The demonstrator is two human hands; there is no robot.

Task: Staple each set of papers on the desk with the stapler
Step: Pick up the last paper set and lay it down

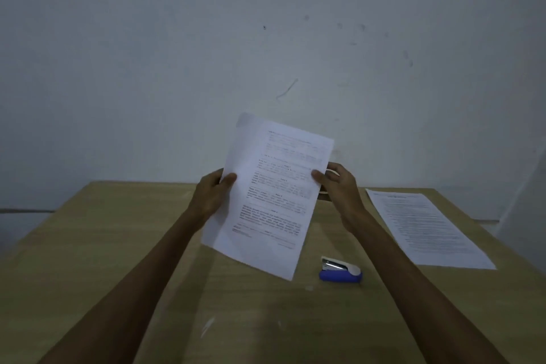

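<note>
A set of printed white papers (269, 195) is held up above the wooden desk (118, 260), tilted with its top toward the wall. My left hand (211, 193) grips its left edge, thumb on the front. My right hand (338, 186) grips its right edge, thumb on the front too. A blue and white stapler (341, 270) lies on the desk just below and right of the held papers, touched by neither hand. Another set of printed papers (428, 229) lies flat on the desk's right side.
A pale wall (266, 38) rises directly behind the desk's far edge. The desk's left edge runs diagonally at the lower left, and its right edge sits just beyond the flat papers.
</note>
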